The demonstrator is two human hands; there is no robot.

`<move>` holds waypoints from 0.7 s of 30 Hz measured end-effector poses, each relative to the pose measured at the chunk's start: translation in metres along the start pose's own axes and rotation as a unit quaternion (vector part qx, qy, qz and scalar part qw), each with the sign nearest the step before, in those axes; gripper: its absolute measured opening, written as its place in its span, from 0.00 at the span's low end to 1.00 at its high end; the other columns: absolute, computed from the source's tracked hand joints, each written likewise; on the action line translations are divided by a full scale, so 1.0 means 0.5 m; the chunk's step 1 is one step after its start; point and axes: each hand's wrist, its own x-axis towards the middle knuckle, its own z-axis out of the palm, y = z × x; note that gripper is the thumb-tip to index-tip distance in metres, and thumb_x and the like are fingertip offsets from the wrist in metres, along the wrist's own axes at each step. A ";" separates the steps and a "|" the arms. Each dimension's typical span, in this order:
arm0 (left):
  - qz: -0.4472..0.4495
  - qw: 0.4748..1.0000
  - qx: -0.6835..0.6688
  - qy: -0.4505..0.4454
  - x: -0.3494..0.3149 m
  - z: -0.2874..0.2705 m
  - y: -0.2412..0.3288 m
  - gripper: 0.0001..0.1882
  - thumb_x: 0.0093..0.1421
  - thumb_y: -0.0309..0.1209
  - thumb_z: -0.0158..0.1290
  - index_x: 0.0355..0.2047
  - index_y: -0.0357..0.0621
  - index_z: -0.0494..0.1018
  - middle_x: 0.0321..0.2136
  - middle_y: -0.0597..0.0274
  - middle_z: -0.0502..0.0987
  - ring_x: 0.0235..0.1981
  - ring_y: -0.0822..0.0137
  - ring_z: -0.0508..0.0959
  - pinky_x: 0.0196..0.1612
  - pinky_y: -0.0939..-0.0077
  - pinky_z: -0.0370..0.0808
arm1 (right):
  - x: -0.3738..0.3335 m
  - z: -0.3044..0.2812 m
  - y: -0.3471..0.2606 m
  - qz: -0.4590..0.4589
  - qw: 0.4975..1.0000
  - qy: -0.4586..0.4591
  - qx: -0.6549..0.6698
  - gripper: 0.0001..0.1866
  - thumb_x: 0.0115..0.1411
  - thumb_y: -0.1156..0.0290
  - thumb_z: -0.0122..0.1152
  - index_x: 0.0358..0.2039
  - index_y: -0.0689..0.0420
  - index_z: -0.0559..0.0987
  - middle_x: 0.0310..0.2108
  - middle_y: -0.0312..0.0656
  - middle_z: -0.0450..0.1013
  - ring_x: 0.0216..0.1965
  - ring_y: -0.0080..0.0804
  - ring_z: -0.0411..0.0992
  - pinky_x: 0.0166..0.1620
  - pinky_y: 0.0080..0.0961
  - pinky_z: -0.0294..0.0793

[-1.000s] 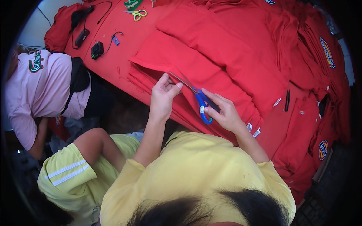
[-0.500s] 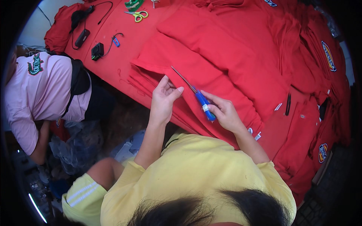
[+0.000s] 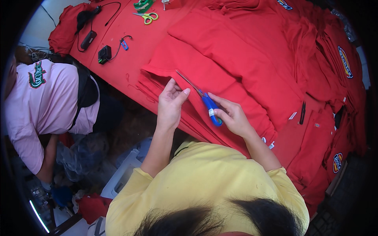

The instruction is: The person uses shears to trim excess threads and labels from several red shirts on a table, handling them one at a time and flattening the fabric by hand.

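My right hand (image 3: 231,115) is closed around the blue handles of a pair of scissors (image 3: 209,103). Their metal blades point up and to the left, over a folded red garment (image 3: 220,70). Close by the blade tips, my left hand (image 3: 170,103) has its fingers curled at the garment's near edge, which gapes a little beside them. It seems to pinch the cloth there, though the fingers partly hide the grip. More red layers lie beneath, along the table's front edge.
Yellow-green scissors (image 3: 148,18) and a green tape dispenser (image 3: 143,4) lie at the back. A small black device (image 3: 104,54) with a cord sits at the left. Piled red garments (image 3: 319,78) fill the right, near a black pen-like tool (image 3: 302,113). Another person (image 3: 51,94) bends at the left.
The scissor handles have turned slightly in my right hand, and the blade tips have shifted a little left. A seated person's leg at the lower left has gone from view, baring a white bin.
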 end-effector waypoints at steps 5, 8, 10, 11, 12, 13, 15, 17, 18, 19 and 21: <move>-0.029 0.993 -0.113 0.029 0.026 -0.009 0.021 0.18 0.60 0.20 0.48 0.51 0.36 0.67 0.44 0.60 0.74 0.46 0.71 0.73 0.49 0.76 0.70 | 0.005 -0.007 -0.032 0.183 0.977 -0.043 0.104 0.25 0.61 0.66 0.53 0.59 0.56 0.66 0.33 0.44 0.72 0.34 0.34 0.72 0.44 0.28 0.71; -0.012 0.994 -0.109 0.018 0.053 -0.038 0.020 0.15 0.60 0.20 0.48 0.49 0.34 0.68 0.42 0.58 0.75 0.45 0.69 0.74 0.49 0.74 0.71 | 0.016 0.011 0.002 -0.059 0.996 0.016 -0.067 0.26 0.60 0.65 0.54 0.59 0.57 0.66 0.34 0.44 0.72 0.34 0.34 0.72 0.43 0.26 0.71; -0.024 0.997 -0.077 0.021 0.054 -0.038 0.029 0.15 0.59 0.20 0.49 0.48 0.35 0.69 0.42 0.58 0.74 0.44 0.70 0.74 0.48 0.74 0.71 | 0.026 0.013 -0.013 -0.037 0.996 0.002 -0.084 0.26 0.60 0.65 0.55 0.59 0.57 0.66 0.36 0.45 0.72 0.35 0.35 0.72 0.43 0.26 0.70; -0.029 0.997 -0.065 0.021 0.053 -0.038 0.033 0.15 0.59 0.20 0.49 0.48 0.36 0.69 0.41 0.59 0.74 0.44 0.70 0.74 0.48 0.74 0.71 | 0.031 0.014 -0.022 -0.026 0.995 -0.005 -0.092 0.26 0.60 0.64 0.55 0.59 0.57 0.66 0.36 0.45 0.72 0.35 0.35 0.72 0.43 0.26 0.70; -0.033 0.998 -0.052 0.020 0.053 -0.040 0.034 0.15 0.59 0.20 0.50 0.48 0.36 0.69 0.41 0.59 0.74 0.43 0.70 0.74 0.48 0.74 0.71 | 0.038 0.016 -0.021 -0.019 0.997 -0.006 -0.076 0.26 0.60 0.68 0.55 0.58 0.59 0.66 0.40 0.46 0.73 0.39 0.32 0.72 0.46 0.25 0.69; -0.035 0.998 -0.051 0.016 0.054 -0.041 0.033 0.15 0.59 0.20 0.50 0.48 0.36 0.69 0.41 0.59 0.74 0.43 0.70 0.74 0.47 0.74 0.71 | 0.045 0.017 -0.020 -0.012 0.998 -0.006 -0.059 0.25 0.60 0.71 0.54 0.58 0.61 0.67 0.43 0.47 0.73 0.43 0.30 0.71 0.49 0.24 0.68; -0.036 0.998 -0.046 0.006 0.054 -0.043 0.035 0.15 0.59 0.20 0.50 0.48 0.37 0.69 0.41 0.60 0.74 0.43 0.71 0.74 0.47 0.75 0.71 | 0.053 0.020 -0.017 0.008 1.000 -0.005 -0.018 0.24 0.60 0.72 0.53 0.58 0.61 0.67 0.42 0.46 0.73 0.41 0.26 0.72 0.45 0.23 0.69; -0.032 0.998 -0.048 0.004 0.056 -0.052 0.033 0.16 0.59 0.20 0.50 0.48 0.37 0.69 0.41 0.60 0.74 0.43 0.71 0.74 0.47 0.75 0.71 | 0.056 0.025 -0.013 0.037 0.999 -0.002 0.029 0.24 0.61 0.69 0.53 0.58 0.57 0.67 0.31 0.42 0.73 0.29 0.25 0.73 0.34 0.21 0.72; -0.029 0.998 -0.049 0.003 0.057 -0.058 0.030 0.16 0.59 0.20 0.50 0.48 0.37 0.69 0.41 0.60 0.74 0.42 0.71 0.74 0.47 0.75 0.71 | 0.057 0.026 -0.016 0.062 0.997 -0.006 0.044 0.24 0.61 0.70 0.53 0.58 0.57 0.67 0.30 0.42 0.73 0.28 0.23 0.72 0.33 0.21 0.72; -0.027 0.997 -0.067 0.011 0.062 -0.066 0.027 0.16 0.59 0.20 0.50 0.49 0.37 0.69 0.42 0.60 0.74 0.42 0.71 0.74 0.47 0.75 0.71 | 0.057 0.027 -0.021 0.087 0.994 -0.010 0.060 0.24 0.61 0.70 0.53 0.58 0.57 0.67 0.30 0.42 0.73 0.27 0.22 0.72 0.31 0.20 0.71; -0.026 0.994 -0.101 0.025 0.075 -0.077 0.027 0.16 0.59 0.20 0.50 0.49 0.37 0.68 0.42 0.60 0.74 0.42 0.72 0.74 0.47 0.75 0.71 | 0.059 0.033 -0.022 0.093 0.994 -0.008 0.056 0.24 0.61 0.71 0.52 0.58 0.56 0.67 0.29 0.41 0.73 0.26 0.21 0.72 0.30 0.20 0.72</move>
